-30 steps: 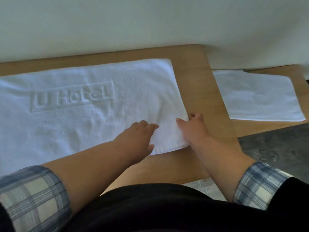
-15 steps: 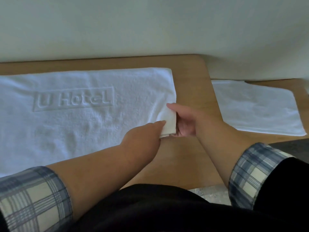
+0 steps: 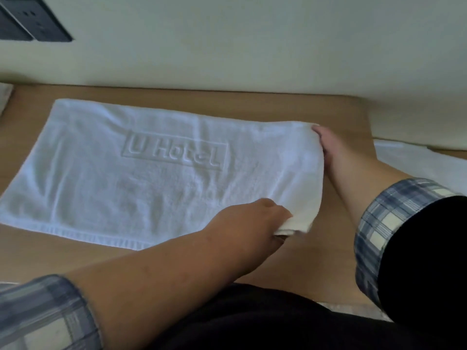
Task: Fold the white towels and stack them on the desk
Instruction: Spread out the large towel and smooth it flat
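The wooden bench point(image 3: 336, 114) stood flush against a pale wall, its light brown top showing along the far strip and at the right end. A white towel point(image 3: 131, 188) embossed "U Hotel" lay spread flat across most of it, long side running left to right, its hemmed near edge close to the bench's front. Only the towel's right end was off the wood, with the left hand point(image 3: 252, 218) gripping the near corner and the right hand point(image 3: 328, 150) the far one. Past the bench's right edge lay a second white towel point(image 3: 414, 162), cut off by the frame.
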A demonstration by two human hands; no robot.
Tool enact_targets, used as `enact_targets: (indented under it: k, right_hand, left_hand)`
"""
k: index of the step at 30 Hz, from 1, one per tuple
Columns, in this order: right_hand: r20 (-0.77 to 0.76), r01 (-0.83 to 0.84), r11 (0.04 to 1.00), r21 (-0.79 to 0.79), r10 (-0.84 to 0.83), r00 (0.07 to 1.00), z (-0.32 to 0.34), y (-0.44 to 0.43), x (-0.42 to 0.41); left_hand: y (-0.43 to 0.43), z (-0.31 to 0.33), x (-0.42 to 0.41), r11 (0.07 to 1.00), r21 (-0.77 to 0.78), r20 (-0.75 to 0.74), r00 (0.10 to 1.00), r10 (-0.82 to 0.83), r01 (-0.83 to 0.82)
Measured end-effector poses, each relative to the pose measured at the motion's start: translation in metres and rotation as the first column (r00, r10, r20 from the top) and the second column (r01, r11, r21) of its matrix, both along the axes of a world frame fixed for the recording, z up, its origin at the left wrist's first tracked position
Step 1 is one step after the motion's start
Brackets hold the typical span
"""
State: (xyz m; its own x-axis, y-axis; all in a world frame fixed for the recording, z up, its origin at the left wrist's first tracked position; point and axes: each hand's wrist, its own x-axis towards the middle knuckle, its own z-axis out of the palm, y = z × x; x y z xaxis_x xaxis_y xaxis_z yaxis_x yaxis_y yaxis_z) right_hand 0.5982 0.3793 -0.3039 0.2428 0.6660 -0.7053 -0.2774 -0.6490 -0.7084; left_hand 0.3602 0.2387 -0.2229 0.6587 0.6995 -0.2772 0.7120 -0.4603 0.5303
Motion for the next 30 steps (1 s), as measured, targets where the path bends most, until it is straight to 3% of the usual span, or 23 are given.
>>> enact_targets:
  k: [4,8,12,14,16,18,24,30]
  right_hand:
    - [-0.252,0.179,0.974,0.141,-0.139,0.958,0.025,-0.002,-0.04]
    - [-0.367,0.366,0.905,0.217,-0.272,0.89,0.053,0.017,-0.1]
    - [-0.176,0.229,0.905,0.359,-0.175,0.969,0.084,0.035,-0.169]
    - [0.018,0.138,0.892,0.43,-0.161,0.987,0.1,0.04,-0.204]
    - [0.239,0.053,0.877,0.477,-0.188,0.953,0.116,0.042,-0.24]
    - [0.355,0.014,0.849,0.527,-0.235,0.905,0.128,0.044,-0.276]
    - [0.502,-0.12,0.825,0.552,-0.214,0.838,0.138,0.067,-0.383]
    - [0.617,-0.24,0.827,0.508,-0.156,0.771,0.124,0.105,-0.48]
  left_hand:
    - [0.002,0.021,-0.039,0.983,-0.042,0.081,0.98,0.184,-0.181]
    - [-0.003,0.033,-0.098,0.911,-0.16,0.183,0.895,0.406,-0.38]
    - [-0.015,0.043,-0.159,0.845,-0.258,0.284,0.799,0.53,-0.468]
    - [-0.019,0.049,-0.188,0.843,-0.247,0.312,0.784,0.537,-0.479]
    - [-0.021,0.053,-0.217,0.86,-0.2,0.293,0.808,0.51,-0.47]
    - [-0.02,0.057,-0.246,0.889,-0.127,0.24,0.856,0.458,-0.44]
    - [-0.016,0.057,-0.338,0.851,-0.079,0.347,0.786,0.512,-0.519]
    - [0.001,0.043,-0.422,0.716,-0.168,0.434,0.601,0.671,-0.678]
